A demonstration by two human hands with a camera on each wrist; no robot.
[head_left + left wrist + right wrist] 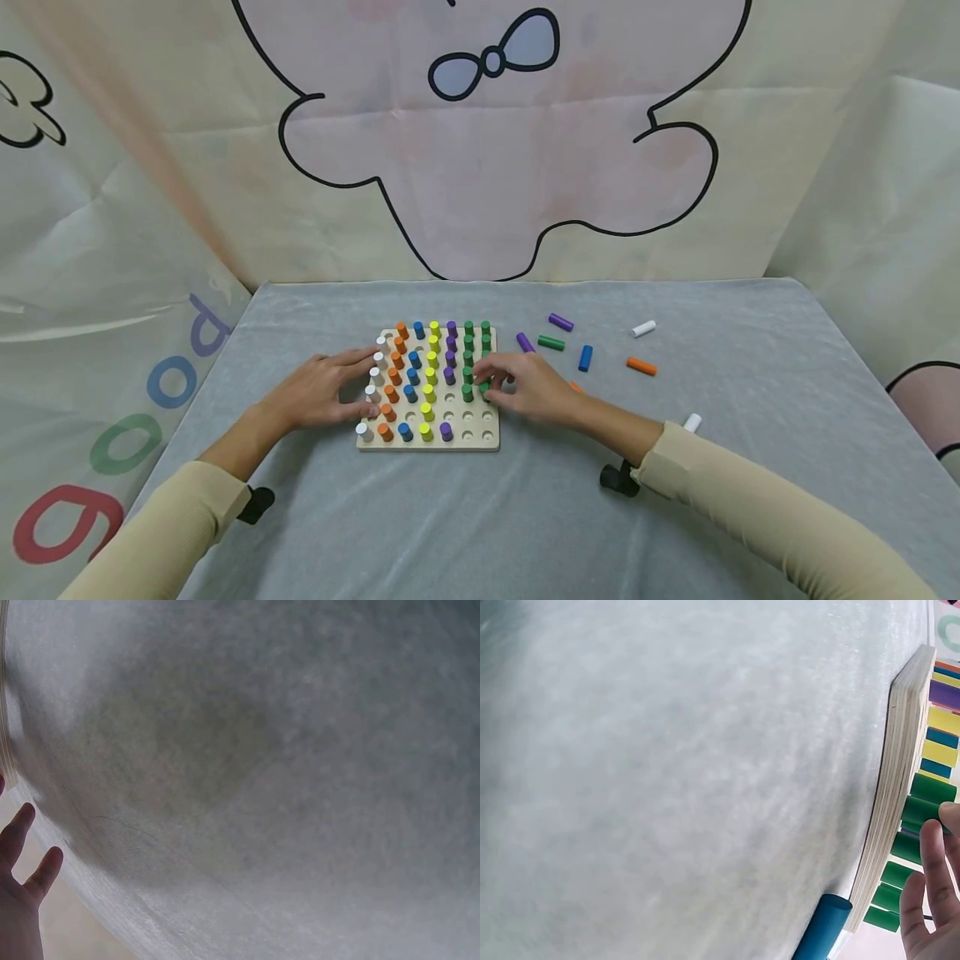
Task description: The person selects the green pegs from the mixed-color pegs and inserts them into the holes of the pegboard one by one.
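A pale wooden pegboard point(429, 446) stands on the cloth, with columns of white, orange, blue, yellow, purple and green pegs. My left hand point(317, 393) rests at its left edge, fingers extended and thumb spread near the white pegs; in the left wrist view only part of this hand point(19, 889) shows. At the rightmost column, thumb and fingertips of my right hand point(536, 389) pinch a green peg point(925, 810), which appears to be in or just at a hole. Other green pegs point(468, 375) stand next to it. The fingers partly cover that column.
Loose pegs lie right of the board: purple point(560, 322), green point(551, 342), blue point(585, 358), orange point(641, 367) and white point(643, 328). Another white peg point(692, 422) lies by the right sleeve. A grey cloth point(450, 525) covers the table, and a printed curtain hangs behind.
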